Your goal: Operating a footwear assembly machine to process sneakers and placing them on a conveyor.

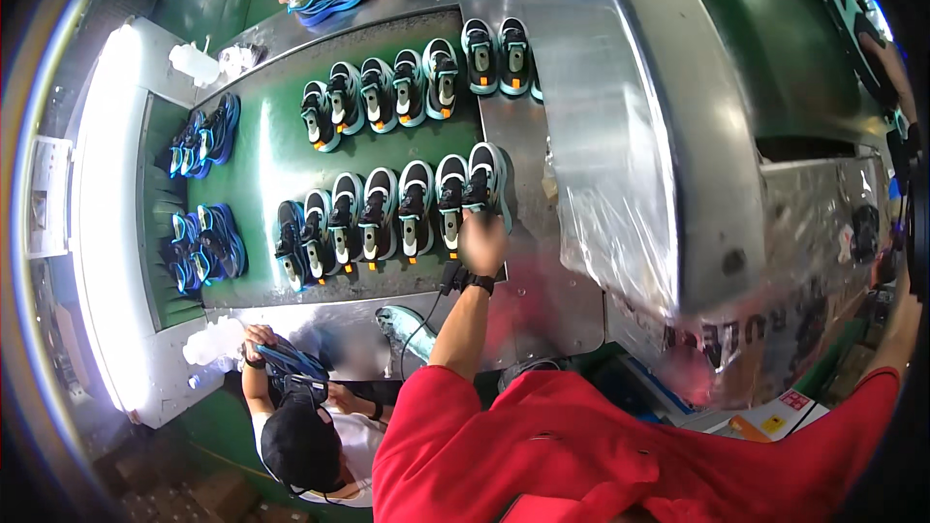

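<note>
The left hand (481, 242) grips the heel of the nearest teal-soled sneaker (487, 184); beyond it, sneaker rows cover the green conveyor belt (262, 155). The right hand (911, 266), far right, is too hidden to judge. Steel housing (620, 116) stands between them.

Red short-sleeved shirt, black wristband (477, 282) with a thin black cable.

The belt (262, 160) looks matt green, like rubber. The table (542, 271) and hood (639, 87) are brushed, shiny metal. Clear wrinkled plastic film (610, 232) hangs at right. The shirt (581, 446) is red cloth.
</note>
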A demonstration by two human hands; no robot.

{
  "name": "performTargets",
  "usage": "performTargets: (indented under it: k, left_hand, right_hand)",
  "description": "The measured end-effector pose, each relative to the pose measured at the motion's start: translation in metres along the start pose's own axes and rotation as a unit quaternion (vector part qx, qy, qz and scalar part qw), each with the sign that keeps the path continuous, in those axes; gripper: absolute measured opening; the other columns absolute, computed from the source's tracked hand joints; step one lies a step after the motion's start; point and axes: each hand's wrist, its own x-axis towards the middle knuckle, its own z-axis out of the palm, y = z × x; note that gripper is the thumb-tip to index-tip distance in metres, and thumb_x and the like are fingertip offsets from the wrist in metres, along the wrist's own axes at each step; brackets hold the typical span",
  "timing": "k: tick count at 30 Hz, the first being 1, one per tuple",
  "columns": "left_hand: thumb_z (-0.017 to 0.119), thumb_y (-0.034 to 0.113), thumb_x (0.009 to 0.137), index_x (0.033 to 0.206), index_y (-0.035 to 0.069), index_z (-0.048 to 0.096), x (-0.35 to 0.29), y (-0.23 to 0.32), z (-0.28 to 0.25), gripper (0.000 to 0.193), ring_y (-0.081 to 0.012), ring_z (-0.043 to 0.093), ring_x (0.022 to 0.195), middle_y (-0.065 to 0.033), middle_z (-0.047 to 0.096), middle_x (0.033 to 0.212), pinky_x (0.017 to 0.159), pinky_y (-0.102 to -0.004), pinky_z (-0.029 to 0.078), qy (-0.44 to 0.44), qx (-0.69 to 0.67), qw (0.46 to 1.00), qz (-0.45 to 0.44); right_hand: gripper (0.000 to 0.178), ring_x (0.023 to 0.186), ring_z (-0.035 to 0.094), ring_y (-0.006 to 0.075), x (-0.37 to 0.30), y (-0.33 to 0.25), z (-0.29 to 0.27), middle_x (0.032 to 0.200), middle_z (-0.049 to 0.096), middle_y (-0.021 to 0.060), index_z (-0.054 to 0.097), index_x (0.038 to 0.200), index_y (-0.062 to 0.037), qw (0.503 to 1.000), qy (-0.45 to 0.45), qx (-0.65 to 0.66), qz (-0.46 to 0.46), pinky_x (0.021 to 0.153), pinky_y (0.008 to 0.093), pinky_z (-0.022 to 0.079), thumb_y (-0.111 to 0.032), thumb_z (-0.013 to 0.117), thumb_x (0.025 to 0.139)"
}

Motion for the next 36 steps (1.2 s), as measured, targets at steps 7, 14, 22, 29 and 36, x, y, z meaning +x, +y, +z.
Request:
performTargets:
  k: [7, 14, 22, 29, 36]
  left_hand:
    - [0.068, 0.014, 0.085, 0.137, -0.002, 0.037, -0.012, -0.129, 0.019, 0.063, -0.0293, 0.053, 0.116, -0.0172, 0.055, 0.127, 0.104, -0.0383, 0.040, -0.017, -0.104, 0.987, 0.118]
    - [0.064, 0.014, 0.087, 0.119, -0.005, 0.054, -0.061, 0.011, -0.033, 0.038, -0.0204, 0.060, 0.094, -0.0159, 0.063, 0.110, 0.083, -0.0319, 0.049, -0.097, -0.088, 0.988, 0.084]
    - [0.044, 0.052, 0.097, 0.139, 0.001, 0.043, -0.241, 0.264, -0.058, 0.066, -0.0410, 0.049, 0.126, -0.0253, 0.046, 0.140, 0.108, -0.0551, 0.036, -0.741, -0.452, 0.485, -0.106]
    - [0.067, 0.065, 0.076, 0.147, -0.003, 0.025, -0.381, 0.362, -0.040, 0.107, -0.0402, 0.056, 0.113, -0.0256, 0.039, 0.143, 0.095, -0.0469, 0.049, -0.929, -0.268, 0.162, -0.198]
    - [0.053, 0.029, 0.094, 0.139, -0.001, 0.038, -0.538, 0.333, -0.027, 0.056, -0.0281, 0.058, 0.115, -0.0167, 0.057, 0.125, 0.100, -0.0416, 0.045, -0.906, -0.263, 0.331, -0.025]
  right_hand:
    - [0.059, 0.090, 0.061, 0.0223, -0.102, -0.188, 0.051, 0.100, 0.065, 0.0133, 0.059, 0.117, -0.0016, 0.994, -0.070, -0.037, 0.074, 0.079, 0.0345, 0.049, -0.037, 0.074, 0.073]
    - [0.066, 0.107, 0.061, 0.0331, -0.266, -0.170, 0.088, 0.122, 0.060, 0.0222, 0.053, 0.129, -0.0028, 0.914, 0.314, -0.157, -0.202, 0.093, 0.0370, 0.049, -0.022, 0.076, 0.070]
    - [0.084, 0.104, 0.059, 0.0264, -0.506, -0.116, 0.088, 0.111, 0.063, 0.0080, 0.047, 0.139, -0.0045, 0.875, 0.379, -0.159, -0.255, 0.098, 0.0476, 0.042, -0.011, 0.078, 0.061]
    - [0.053, 0.129, 0.046, 0.0252, -0.734, -0.073, 0.130, 0.132, 0.051, 0.0053, 0.048, 0.133, -0.0134, 0.914, 0.325, -0.233, -0.072, 0.115, 0.0552, 0.020, -0.018, 0.064, 0.083]
    - [0.093, 0.132, 0.045, 0.0288, -0.924, -0.072, 0.192, 0.149, 0.037, 0.0160, 0.026, 0.150, -0.0120, 0.769, 0.435, 0.436, 0.170, 0.105, 0.0414, 0.042, -0.011, 0.079, 0.073]
